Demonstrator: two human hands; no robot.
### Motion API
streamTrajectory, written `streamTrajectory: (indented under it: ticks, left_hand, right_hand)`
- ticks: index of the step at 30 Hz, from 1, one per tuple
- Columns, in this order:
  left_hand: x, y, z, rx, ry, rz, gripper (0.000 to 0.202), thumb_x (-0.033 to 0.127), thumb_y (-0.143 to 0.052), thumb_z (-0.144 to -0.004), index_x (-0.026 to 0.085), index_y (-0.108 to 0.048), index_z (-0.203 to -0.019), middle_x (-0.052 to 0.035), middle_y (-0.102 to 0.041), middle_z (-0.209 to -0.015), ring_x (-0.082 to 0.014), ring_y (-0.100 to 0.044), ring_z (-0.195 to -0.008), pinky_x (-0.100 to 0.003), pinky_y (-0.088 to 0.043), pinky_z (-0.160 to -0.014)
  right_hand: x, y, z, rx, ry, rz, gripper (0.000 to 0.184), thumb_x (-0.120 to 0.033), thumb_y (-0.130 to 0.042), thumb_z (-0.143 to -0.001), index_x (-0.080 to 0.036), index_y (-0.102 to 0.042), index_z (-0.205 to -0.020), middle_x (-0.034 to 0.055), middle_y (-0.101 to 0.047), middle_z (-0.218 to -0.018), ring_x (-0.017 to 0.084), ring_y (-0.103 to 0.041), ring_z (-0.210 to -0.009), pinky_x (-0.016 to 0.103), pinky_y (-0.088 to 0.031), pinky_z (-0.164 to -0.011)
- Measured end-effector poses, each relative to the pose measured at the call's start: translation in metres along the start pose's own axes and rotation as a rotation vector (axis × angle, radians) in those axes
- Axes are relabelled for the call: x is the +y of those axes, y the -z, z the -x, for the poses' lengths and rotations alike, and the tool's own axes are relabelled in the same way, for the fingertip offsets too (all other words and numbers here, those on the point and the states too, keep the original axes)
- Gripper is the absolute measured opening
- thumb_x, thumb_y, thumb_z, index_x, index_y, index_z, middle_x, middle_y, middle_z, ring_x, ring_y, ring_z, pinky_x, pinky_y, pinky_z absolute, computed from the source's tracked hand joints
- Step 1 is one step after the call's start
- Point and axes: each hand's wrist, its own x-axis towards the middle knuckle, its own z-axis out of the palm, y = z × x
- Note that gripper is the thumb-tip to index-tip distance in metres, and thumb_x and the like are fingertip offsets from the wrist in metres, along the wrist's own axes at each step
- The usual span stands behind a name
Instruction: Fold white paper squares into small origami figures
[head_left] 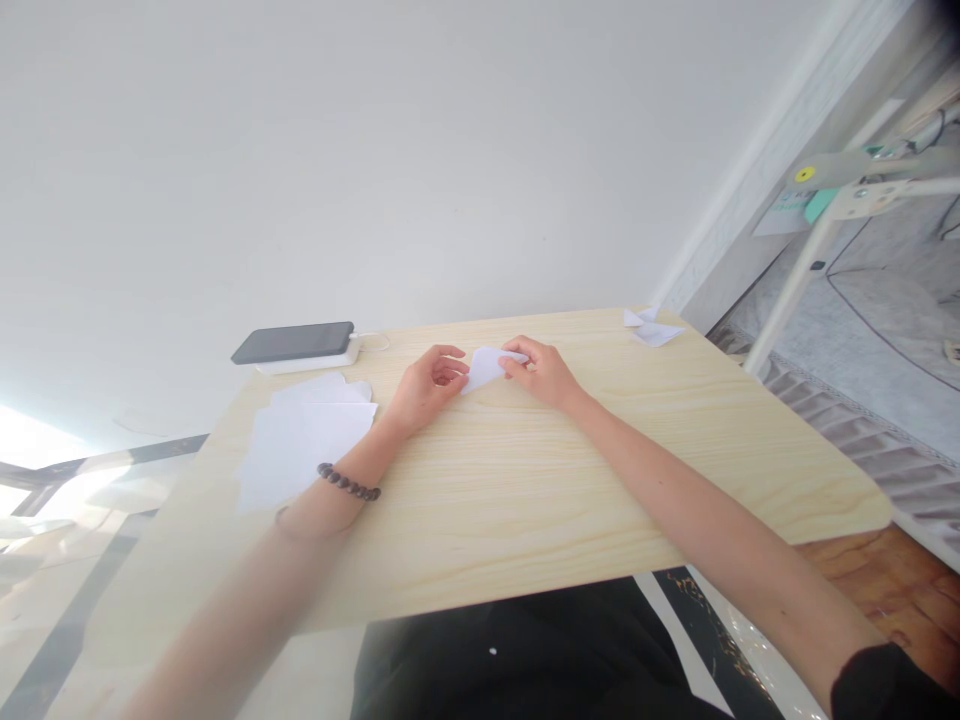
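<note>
A small folded white paper (486,366), roughly triangular, lies on the light wooden table (525,500) near its far edge. My left hand (429,385) pinches the paper's left corner with curled fingers; a dark bead bracelet sits on that wrist. My right hand (541,372) presses and pinches the paper's right end, fingers bent down onto it.
A stack of white paper sheets (304,440) lies at the table's left. A dark phone (294,342) rests on a white charger block at the far left edge, cable attached. Folded paper pieces (651,328) sit at the far right corner. A white stand pole (787,290) rises right of the table.
</note>
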Motion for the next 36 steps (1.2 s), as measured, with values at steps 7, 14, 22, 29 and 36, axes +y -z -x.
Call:
streamTrajectory:
  ticks: [7,14,22,29,36]
  left_hand:
    - [0.003,0.001,0.0,0.082,-0.057,-0.04,0.023,0.033,-0.056,-0.073,0.015,-0.052,-0.086,-0.0074,-0.063,-0.089,-0.0155,-0.059,-0.085,-0.029,-0.044,-0.078]
    - [0.01,0.001,0.001,0.077,-0.077,-0.12,0.024,0.035,-0.056,-0.073,0.016,-0.055,-0.087,-0.0072,-0.062,-0.095,-0.0157,-0.058,-0.087,-0.028,-0.044,-0.076]
    - [0.005,0.002,0.001,0.047,-0.057,-0.127,0.018,0.033,-0.053,-0.075,0.015,-0.056,-0.08,-0.007,-0.063,-0.096,-0.0156,-0.057,-0.089,-0.03,-0.044,-0.081]
    - [0.007,0.0,0.003,0.009,-0.1,-0.188,0.019,0.032,-0.052,-0.077,0.016,-0.06,-0.084,-0.0046,-0.065,-0.09,-0.0143,-0.059,-0.083,-0.027,-0.046,-0.076]
    - [0.009,0.0,0.003,0.001,-0.125,-0.269,0.025,0.037,-0.05,-0.078,0.018,-0.063,-0.088,-0.0032,-0.065,-0.09,-0.014,-0.058,-0.08,-0.025,-0.047,-0.072]
  right_hand:
    - [0.002,0.003,0.001,-0.009,0.031,-0.05,0.013,-0.029,-0.05,-0.069,-0.018,-0.051,-0.077,-0.0001,-0.056,-0.075,0.012,-0.05,-0.071,0.024,-0.038,-0.069]
    - [-0.001,0.0,0.003,-0.086,0.058,0.008,0.015,-0.027,-0.051,-0.068,-0.019,-0.051,-0.08,-0.0017,-0.055,-0.072,0.011,-0.046,-0.065,0.023,-0.036,-0.064]
    - [-0.002,0.0,0.004,-0.076,0.073,-0.04,0.01,-0.025,-0.052,-0.068,-0.02,-0.049,-0.077,-0.0017,-0.058,-0.071,0.012,-0.05,-0.066,0.024,-0.037,-0.061]
    - [-0.008,-0.002,0.007,-0.111,0.136,-0.145,0.01,-0.023,-0.05,-0.072,-0.019,-0.052,-0.08,0.0027,-0.063,-0.09,0.013,-0.057,-0.079,0.027,-0.041,-0.073]
    - [-0.003,-0.004,0.006,-0.069,0.162,-0.127,0.012,-0.022,-0.052,-0.071,-0.019,-0.054,-0.082,0.0027,-0.064,-0.089,0.014,-0.058,-0.079,0.027,-0.042,-0.073]
